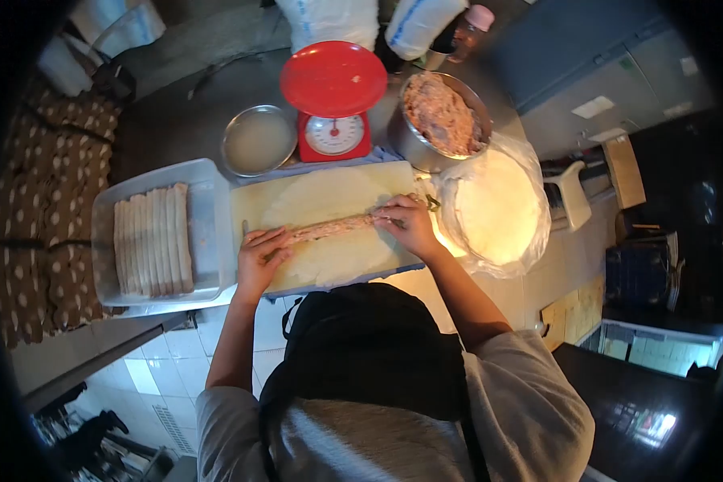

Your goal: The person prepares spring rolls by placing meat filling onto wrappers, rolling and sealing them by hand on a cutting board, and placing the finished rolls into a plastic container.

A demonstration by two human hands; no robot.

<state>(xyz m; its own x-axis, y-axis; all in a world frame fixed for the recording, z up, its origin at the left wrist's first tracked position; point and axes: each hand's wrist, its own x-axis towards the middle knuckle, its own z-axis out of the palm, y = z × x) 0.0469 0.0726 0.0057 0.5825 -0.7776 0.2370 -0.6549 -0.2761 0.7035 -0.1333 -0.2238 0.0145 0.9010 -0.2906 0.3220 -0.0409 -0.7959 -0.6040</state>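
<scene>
A round, pale wrapper sheet lies flat on a cutting board. Across its middle runs a long strip of pinkish ground meat filling. My left hand presses its closed fingers around the strip's left end. At the opposite end, my right hand pinches the filling between thumb and fingers. To the left, a plastic tub holds several finished rolls laid side by side. A stack of round wrappers in clear plastic is near my right hand.
Behind the board stand a red kitchen scale, a metal bowl of pale liquid and a metal pot heaped with ground meat. Egg trays are piled at far left. A blue cloth lies under the board.
</scene>
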